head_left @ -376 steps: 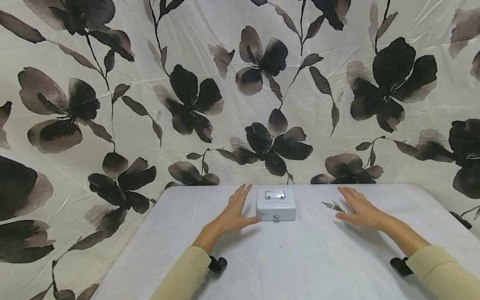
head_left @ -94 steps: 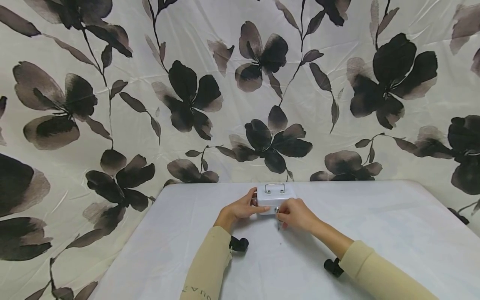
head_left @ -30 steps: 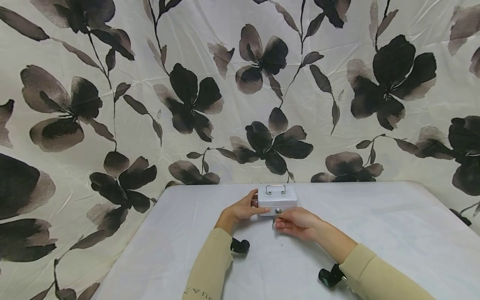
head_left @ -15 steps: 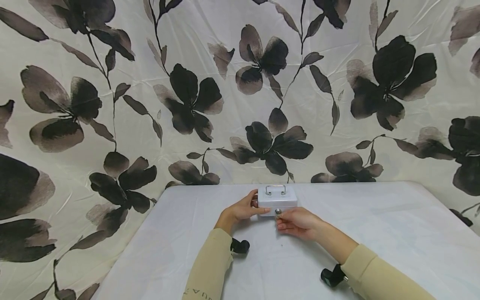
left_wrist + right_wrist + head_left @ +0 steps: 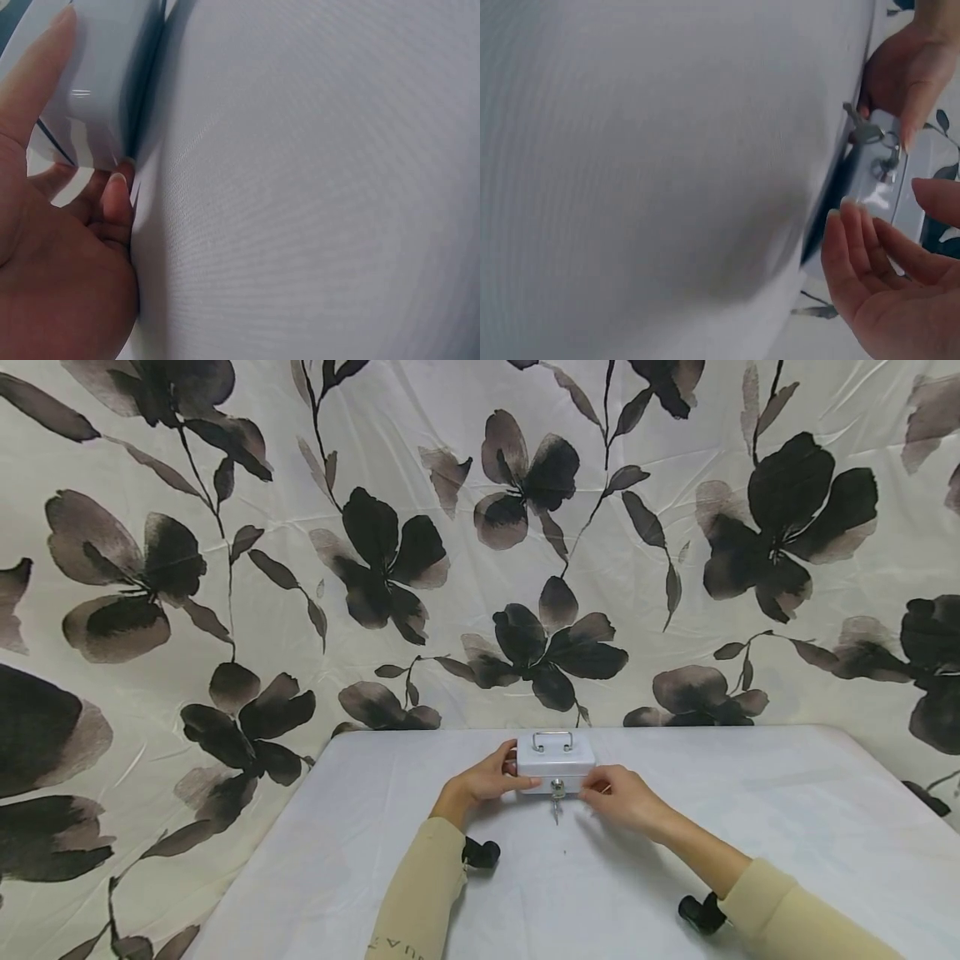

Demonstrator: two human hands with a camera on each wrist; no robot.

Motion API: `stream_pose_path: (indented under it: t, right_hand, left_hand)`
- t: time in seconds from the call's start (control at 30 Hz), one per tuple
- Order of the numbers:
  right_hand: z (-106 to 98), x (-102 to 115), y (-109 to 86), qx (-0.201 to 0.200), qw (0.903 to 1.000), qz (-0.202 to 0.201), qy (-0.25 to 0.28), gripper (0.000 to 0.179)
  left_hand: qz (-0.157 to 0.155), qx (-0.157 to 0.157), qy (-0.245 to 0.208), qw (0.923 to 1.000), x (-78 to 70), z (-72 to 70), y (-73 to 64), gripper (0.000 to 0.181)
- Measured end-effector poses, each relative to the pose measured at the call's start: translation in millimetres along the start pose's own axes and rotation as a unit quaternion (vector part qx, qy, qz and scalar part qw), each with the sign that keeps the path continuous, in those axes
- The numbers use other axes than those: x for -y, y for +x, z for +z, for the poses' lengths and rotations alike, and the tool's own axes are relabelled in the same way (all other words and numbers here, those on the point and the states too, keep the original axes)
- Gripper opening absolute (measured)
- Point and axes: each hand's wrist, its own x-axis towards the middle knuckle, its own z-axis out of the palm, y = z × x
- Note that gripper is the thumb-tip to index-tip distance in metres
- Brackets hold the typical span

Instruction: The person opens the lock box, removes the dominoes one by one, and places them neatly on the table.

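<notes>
A small white cash box with a metal handle on its lid stands at the table's back edge, lid down. My left hand grips its left end, thumb along the front face and fingers bent against the side, as the left wrist view also shows. One key sits in the round front lock; a second key hangs from it on a ring. My right hand is off the keys, fingers loosely bent right at the box's front right corner, thumb apart, holding nothing.
A white cloth covers the table. Behind its back edge hangs a pale curtain printed with dark flowers. A black wrist camera sits under the right sleeve, another wrist camera under the left.
Earlier the keys lay on the table, right of the box; later my right hand held the key at the lock. Now it has let go and moved right. My left hand keeps its grip.
</notes>
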Motion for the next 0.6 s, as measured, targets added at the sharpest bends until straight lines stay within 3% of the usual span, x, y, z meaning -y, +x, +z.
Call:
stream_pose_path:
  t: [0.23,0.6]
  right_hand:
    - [-16,-7,1.3,-0.022,0.9964,-0.056,-0.061,0.023]
    - [-26,-16,6.5,-0.027,0.9958,-0.067,-0.057,0.032]
  left_hand:
    - [0.002,0.002,-0.006,1.0,0.1,0.1,0.2,0.096]
    - [0.006,-0.004,-0.006,1.0,0.7,0.9,-1.1,0.096]
